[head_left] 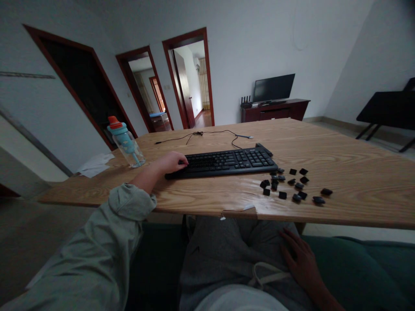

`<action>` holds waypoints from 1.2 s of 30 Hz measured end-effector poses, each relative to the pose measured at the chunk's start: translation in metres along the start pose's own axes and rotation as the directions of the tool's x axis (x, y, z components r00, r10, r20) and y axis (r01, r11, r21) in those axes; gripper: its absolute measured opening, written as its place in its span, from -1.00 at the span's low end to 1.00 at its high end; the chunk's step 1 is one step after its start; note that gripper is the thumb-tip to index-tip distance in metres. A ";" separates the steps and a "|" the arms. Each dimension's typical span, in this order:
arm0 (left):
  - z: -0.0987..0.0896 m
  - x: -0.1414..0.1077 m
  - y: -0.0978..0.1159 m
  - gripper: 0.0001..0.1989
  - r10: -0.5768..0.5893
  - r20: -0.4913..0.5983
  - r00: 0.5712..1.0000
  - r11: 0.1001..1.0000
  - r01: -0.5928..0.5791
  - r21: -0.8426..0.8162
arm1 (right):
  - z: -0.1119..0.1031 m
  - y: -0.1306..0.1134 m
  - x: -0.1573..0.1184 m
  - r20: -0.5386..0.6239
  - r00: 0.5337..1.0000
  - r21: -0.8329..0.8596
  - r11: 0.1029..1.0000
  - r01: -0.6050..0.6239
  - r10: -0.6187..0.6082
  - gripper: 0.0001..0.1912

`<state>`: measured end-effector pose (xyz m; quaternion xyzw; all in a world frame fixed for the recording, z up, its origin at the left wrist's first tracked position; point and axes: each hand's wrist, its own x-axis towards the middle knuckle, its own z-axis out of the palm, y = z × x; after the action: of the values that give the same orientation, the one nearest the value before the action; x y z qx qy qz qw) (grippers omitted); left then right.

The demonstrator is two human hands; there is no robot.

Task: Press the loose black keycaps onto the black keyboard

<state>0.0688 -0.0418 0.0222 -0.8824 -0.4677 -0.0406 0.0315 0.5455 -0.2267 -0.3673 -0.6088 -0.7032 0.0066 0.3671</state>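
Observation:
My left hand [171, 163] is at the left end of a black keyboard [227, 160], thumb and fingers pinched together over the keys. Anything between those fingertips is hidden or too small to name. Some key positions near it look bare of caps, though the dark picture makes this hard to tell. Several loose black keycaps [282, 195] lie scattered on the wood off the keyboard's right end. Below the table edge, my right hand [298, 255] rests on my right thigh with its fingers stretched out, holding nothing.
A clear bottle with a blue and red top [125, 140] stands at the left, near some white paper [95, 165]. Behind the keyboard a thin black cable [214, 131] lies across the wooden table [350, 172]. Against the far wall is a TV [274, 87] on a cabinet.

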 end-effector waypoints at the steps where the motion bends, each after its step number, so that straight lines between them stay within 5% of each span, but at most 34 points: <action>1: 0.001 0.000 0.000 -0.75 0.010 0.001 1.000 1.000 -0.010 0.008 | 0.000 0.000 0.000 -0.006 1.000 0.000 1.000 0.002 -0.002 -0.53; 10: 0.021 -0.018 0.011 -0.72 0.003 -0.207 0.978 0.998 0.009 0.056 | 0.000 -0.002 0.001 -0.004 1.000 0.009 1.000 -0.010 0.011 -0.53; 22: 0.026 -0.025 0.026 -0.64 -0.031 -0.205 0.978 0.989 0.060 0.136 | -0.002 -0.005 0.002 -0.004 1.000 0.017 1.000 -0.020 0.020 -0.52; 29: 0.025 -0.017 0.015 -0.77 -0.144 -0.253 0.957 0.984 0.113 -0.136 | -0.001 -0.002 0.001 0.003 1.000 0.007 1.000 -0.007 0.007 -0.52; 36: 0.023 -0.017 0.016 -0.75 -0.203 -0.255 0.945 0.966 0.151 -0.211 | -0.003 -0.002 0.002 0.000 1.000 0.001 1.000 0.003 -0.003 -0.52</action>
<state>0.0737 -0.0631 -0.0025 -0.8214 -0.5305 -0.2092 0.0084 0.5452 -0.2273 -0.3631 -0.6076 -0.7040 0.0063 0.3676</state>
